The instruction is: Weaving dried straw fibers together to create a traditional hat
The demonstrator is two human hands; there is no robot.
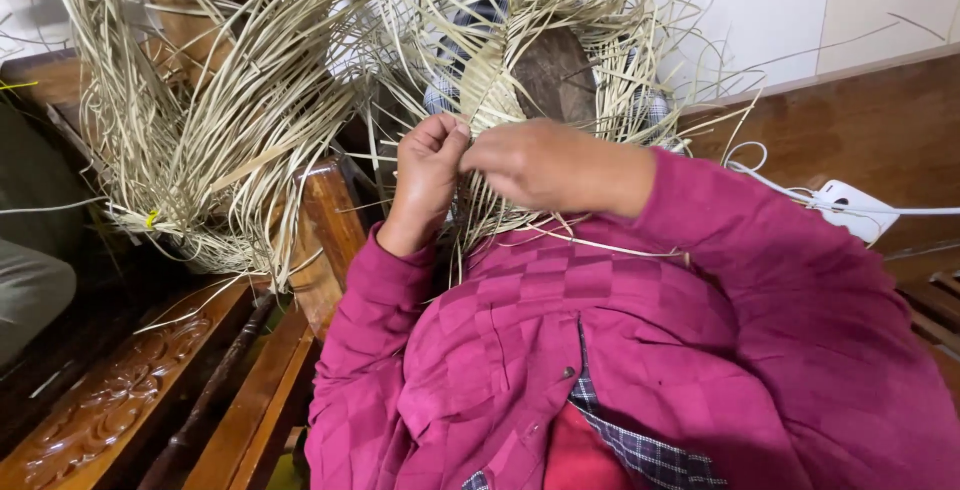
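Straw bundle [215, 120] left of hands [500, 165]

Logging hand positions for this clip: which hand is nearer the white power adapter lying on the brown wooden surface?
Right. The right hand pinches straw strips at the centre, on the side toward the white power adapter; the left hand sits beyond it, farther away.

Two hands, left hand [427, 178] and right hand [545, 163], one woven straw piece [492, 80], one loose straw bundle [215, 120], one white power strip [846, 208], and one carved wooden bench [120, 390].
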